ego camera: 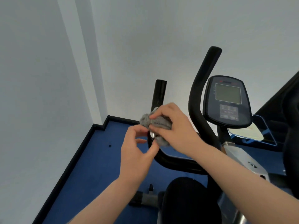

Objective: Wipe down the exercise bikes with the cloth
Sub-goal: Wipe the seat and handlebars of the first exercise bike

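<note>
Our right hand [174, 128] grips a bunched grey cloth [155, 125] wrapped around the left handlebar [159, 97] of a black exercise bike. Our left hand [137, 151] pinches the cloth's lower edge with curled fingers. The bike's console [227, 101] stands to the right, above blue floor [97, 159].

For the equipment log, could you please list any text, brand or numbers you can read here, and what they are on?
No text is legible.
Console: a small red brand mark above the screen, too blurred to read.
Console keypad: button labels too small to read.
Console screen: blank.
</note>
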Demonstrator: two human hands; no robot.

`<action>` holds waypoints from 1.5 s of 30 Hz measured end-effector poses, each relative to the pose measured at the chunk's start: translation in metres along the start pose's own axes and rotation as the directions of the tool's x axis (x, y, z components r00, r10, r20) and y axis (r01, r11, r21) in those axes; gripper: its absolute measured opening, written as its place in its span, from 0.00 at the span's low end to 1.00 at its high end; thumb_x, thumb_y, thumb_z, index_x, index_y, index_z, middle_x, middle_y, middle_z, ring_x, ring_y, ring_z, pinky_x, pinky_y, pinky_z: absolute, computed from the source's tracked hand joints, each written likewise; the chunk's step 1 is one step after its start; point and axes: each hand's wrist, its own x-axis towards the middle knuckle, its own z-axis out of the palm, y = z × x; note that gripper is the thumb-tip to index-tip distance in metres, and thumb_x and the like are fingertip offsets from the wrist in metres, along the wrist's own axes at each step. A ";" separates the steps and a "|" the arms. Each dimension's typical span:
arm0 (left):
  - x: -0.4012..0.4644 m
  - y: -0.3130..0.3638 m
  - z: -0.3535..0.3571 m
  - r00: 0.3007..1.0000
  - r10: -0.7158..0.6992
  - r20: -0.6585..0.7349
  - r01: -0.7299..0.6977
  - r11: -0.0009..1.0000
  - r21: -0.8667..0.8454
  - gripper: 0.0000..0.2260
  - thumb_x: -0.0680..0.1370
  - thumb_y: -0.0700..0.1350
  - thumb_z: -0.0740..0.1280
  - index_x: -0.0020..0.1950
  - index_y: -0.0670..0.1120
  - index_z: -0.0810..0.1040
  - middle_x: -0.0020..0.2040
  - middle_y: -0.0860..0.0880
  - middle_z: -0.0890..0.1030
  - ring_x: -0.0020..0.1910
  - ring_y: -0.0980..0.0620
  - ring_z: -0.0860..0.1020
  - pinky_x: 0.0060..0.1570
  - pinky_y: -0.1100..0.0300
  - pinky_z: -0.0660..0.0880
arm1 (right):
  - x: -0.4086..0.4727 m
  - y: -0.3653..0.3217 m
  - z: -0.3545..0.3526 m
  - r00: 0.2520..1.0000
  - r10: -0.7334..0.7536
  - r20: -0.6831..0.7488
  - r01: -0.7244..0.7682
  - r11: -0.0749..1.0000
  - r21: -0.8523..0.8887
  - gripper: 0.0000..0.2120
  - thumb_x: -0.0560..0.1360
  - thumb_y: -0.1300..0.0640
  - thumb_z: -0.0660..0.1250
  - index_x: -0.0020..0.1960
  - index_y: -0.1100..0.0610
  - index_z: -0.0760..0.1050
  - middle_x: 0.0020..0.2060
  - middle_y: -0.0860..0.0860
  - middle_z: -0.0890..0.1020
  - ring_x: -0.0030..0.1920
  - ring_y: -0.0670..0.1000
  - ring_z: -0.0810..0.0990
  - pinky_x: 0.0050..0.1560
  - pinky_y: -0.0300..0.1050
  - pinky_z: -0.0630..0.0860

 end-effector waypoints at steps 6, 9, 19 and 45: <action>-0.013 0.010 -0.012 0.999 -0.035 0.031 0.034 0.999 0.018 0.19 0.73 0.38 0.74 0.58 0.54 0.74 0.57 0.60 0.80 0.58 0.58 0.79 0.52 0.65 0.77 | 0.005 -0.004 -0.003 0.998 0.004 -0.069 -0.009 0.998 -0.066 0.11 0.72 0.61 0.73 0.49 0.49 0.76 0.51 0.48 0.74 0.51 0.42 0.75 0.53 0.31 0.70; -0.021 0.011 -0.020 0.998 -0.058 0.013 0.058 0.998 0.036 0.16 0.74 0.34 0.72 0.55 0.51 0.74 0.51 0.58 0.82 0.52 0.58 0.81 0.50 0.67 0.76 | -0.029 0.003 -0.001 0.995 -0.040 0.094 0.041 0.999 -0.008 0.11 0.71 0.62 0.74 0.50 0.52 0.78 0.50 0.47 0.74 0.52 0.41 0.76 0.54 0.32 0.71; -0.044 0.022 -0.019 0.984 -0.148 0.096 0.145 0.988 0.045 0.16 0.77 0.32 0.66 0.55 0.53 0.76 0.53 0.59 0.81 0.57 0.59 0.80 0.51 0.68 0.75 | -0.042 0.004 -0.063 0.804 0.055 0.592 0.143 0.948 -0.283 0.13 0.72 0.54 0.72 0.48 0.37 0.74 0.50 0.39 0.75 0.51 0.40 0.76 0.54 0.39 0.72; -0.064 0.027 -0.010 0.954 -0.144 0.264 0.110 0.984 0.139 0.26 0.73 0.61 0.64 0.71 0.60 0.69 0.74 0.66 0.62 0.67 0.65 0.69 0.59 0.65 0.71 | -0.058 0.003 -0.068 0.782 -0.058 0.621 0.396 0.816 -0.422 0.11 0.76 0.50 0.66 0.58 0.46 0.75 0.53 0.44 0.74 0.47 0.47 0.76 0.47 0.46 0.73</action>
